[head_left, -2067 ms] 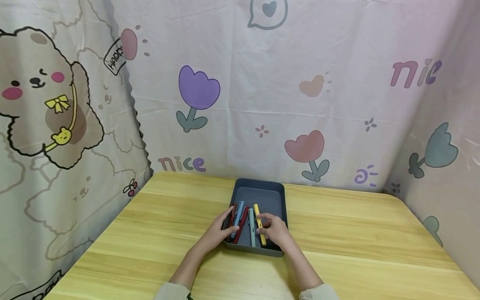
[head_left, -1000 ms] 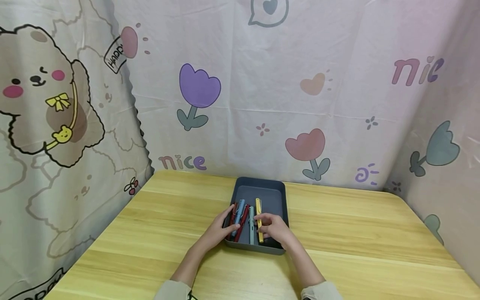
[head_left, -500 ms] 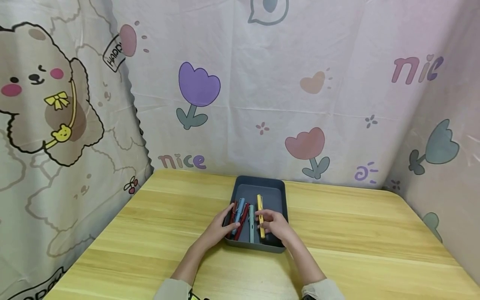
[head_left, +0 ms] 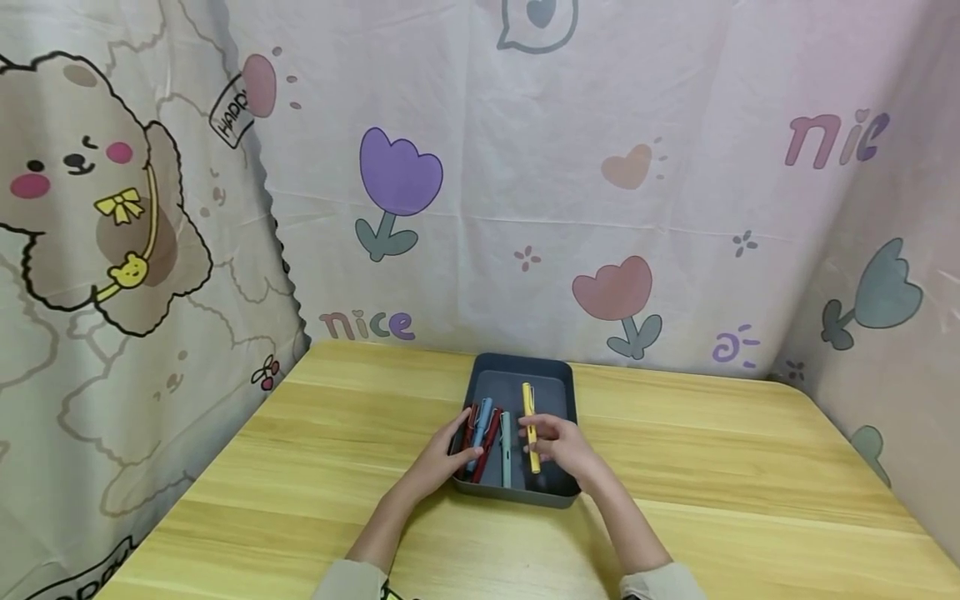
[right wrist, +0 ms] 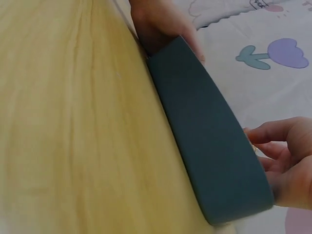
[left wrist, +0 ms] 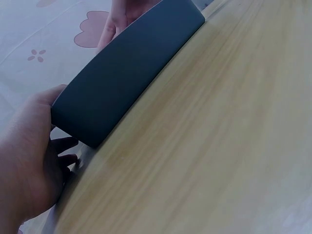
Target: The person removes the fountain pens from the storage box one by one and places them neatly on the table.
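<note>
Head view shows a dark grey tray (head_left: 517, 497) on a wooden bench (head_left: 697, 467), its far end close to the back edge. The right hand (head_left: 566, 448) reaches over the tray's right side, and its grip pinches a yellow pen (head_left: 528, 402) between thumb and fingers. This pen is over the right half of the tray, cap end far, with its near end well inside the near wall; whether it touches the tray floor I cannot tell.

The left hand (head_left: 435, 462) is at the tray's left wall. Its grip holds that wall, the thumb reaching inside over the pens and, as the left wrist view shows, the other fingers curled outside below the rim.

Four more pens lie in the left half of the tray, pointing from near to far. From left to right they are a dark reddish pen (head_left: 471, 417) partly hidden by the left hand, a blue pen (head_left: 482, 418), a red pen (head_left: 489, 442) leaning toward the far right, and a pale green pen (head_left: 506, 450) with a gap between it and the yellow one.

Both wrists end in light sleeves (head_left: 663, 583). Behind the bench hangs a pale cloth (head_left: 510, 175) printed with tulips and hearts.
</note>
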The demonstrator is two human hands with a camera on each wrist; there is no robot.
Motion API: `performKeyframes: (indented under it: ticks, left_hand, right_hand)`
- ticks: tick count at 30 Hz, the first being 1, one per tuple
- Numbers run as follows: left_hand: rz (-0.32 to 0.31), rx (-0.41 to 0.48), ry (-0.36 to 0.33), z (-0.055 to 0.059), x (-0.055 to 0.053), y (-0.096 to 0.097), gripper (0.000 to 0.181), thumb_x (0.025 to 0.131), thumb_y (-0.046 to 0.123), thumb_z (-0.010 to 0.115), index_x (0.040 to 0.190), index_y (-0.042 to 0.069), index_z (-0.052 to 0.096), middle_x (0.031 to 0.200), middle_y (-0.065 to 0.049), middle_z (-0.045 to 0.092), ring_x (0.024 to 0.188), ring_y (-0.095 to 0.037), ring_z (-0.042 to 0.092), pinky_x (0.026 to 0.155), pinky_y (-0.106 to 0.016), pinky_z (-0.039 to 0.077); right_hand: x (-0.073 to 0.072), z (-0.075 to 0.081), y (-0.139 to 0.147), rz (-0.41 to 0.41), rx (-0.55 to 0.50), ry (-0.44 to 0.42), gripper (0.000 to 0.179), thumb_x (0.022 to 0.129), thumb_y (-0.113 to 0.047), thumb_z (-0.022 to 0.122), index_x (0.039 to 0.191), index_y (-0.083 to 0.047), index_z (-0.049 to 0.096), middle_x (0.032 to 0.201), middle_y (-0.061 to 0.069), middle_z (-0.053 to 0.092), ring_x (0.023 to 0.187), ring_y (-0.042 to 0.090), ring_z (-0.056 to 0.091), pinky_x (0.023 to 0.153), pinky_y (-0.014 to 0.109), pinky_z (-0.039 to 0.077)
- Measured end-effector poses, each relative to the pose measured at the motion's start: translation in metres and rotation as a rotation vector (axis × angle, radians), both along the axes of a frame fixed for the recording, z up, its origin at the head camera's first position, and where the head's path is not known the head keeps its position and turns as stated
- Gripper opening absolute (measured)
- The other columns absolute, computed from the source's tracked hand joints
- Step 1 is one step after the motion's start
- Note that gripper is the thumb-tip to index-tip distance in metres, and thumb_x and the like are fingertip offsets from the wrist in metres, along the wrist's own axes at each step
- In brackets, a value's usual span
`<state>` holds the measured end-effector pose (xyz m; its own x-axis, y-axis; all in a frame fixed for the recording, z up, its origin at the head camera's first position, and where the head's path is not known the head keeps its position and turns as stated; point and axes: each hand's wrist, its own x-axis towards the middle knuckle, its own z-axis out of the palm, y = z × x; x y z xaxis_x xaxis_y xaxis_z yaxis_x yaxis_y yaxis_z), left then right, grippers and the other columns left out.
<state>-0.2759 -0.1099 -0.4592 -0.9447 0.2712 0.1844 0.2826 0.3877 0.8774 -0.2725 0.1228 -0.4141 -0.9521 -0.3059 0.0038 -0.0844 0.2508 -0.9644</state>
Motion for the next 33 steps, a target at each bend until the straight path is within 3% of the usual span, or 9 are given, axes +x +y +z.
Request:
performKeyframes:
  ticks: [3, 6, 10, 19, 33]
  left_hand:
    - [-0.007, 0.005, -0.010, 0.014, 0.010, 0.002, 0.065, 0.090, 0.018, 0.061, 0.144, 0.003, 0.028, 0.142, -0.025, 0.028, 0.128, -0.043, 0.025, 0.098, -0.061, 0.023]
    - [-0.010, 0.003, -0.012, 0.015, 0.010, 0.001, 0.066, 0.090, 0.020, 0.061, 0.144, 0.004, 0.028, 0.143, -0.025, 0.027, 0.129, -0.043, 0.024, 0.097, -0.061, 0.023]
    - [-0.003, -0.011, -0.014, -0.001, 0.000, -0.001, 0.069, 0.089, 0.030, 0.062, 0.146, 0.011, 0.028, 0.144, -0.021, 0.027, 0.130, -0.040, 0.024, 0.098, -0.060, 0.022]
    - [-0.008, -0.020, -0.007, -0.001, 0.000, -0.001, 0.068, 0.089, 0.028, 0.061, 0.146, 0.009, 0.027, 0.144, -0.022, 0.027, 0.129, -0.042, 0.024, 0.098, -0.061, 0.022]
    - [-0.008, -0.014, -0.001, -0.002, -0.001, -0.001, 0.068, 0.089, 0.028, 0.061, 0.145, 0.009, 0.028, 0.144, -0.022, 0.028, 0.129, -0.041, 0.024, 0.098, -0.061, 0.022]
  right_hand:
    - [0.002, 0.004, 0.006, 0.014, -0.018, 0.002, 0.034, 0.088, 0.006, 0.051, 0.122, 0.006, 0.053, 0.113, 0.022, 0.057, 0.090, 0.030, 0.059, 0.070, 0.035, 0.047]
    - [0.004, 0.009, 0.011, 0.018, -0.032, -0.005, 0.035, 0.088, 0.007, 0.051, 0.123, 0.007, 0.051, 0.114, 0.024, 0.056, 0.090, 0.030, 0.059, 0.070, 0.035, 0.046]
    - [0.007, 0.015, 0.020, 0.024, -0.038, -0.003, 0.036, 0.088, 0.006, 0.051, 0.124, 0.008, 0.049, 0.117, 0.025, 0.054, 0.093, 0.032, 0.059, 0.071, 0.034, 0.046]
    - [0.012, 0.021, 0.040, 0.006, -0.072, -0.015, 0.039, 0.087, 0.006, 0.052, 0.126, 0.008, 0.048, 0.122, 0.023, 0.053, 0.102, 0.038, 0.055, 0.073, 0.031, 0.045]
    - [0.014, 0.017, 0.075, -0.019, -0.084, -0.008, 0.042, 0.088, 0.007, 0.048, 0.129, 0.010, 0.043, 0.121, 0.028, 0.051, 0.099, 0.035, 0.056, 0.072, 0.028, 0.046]
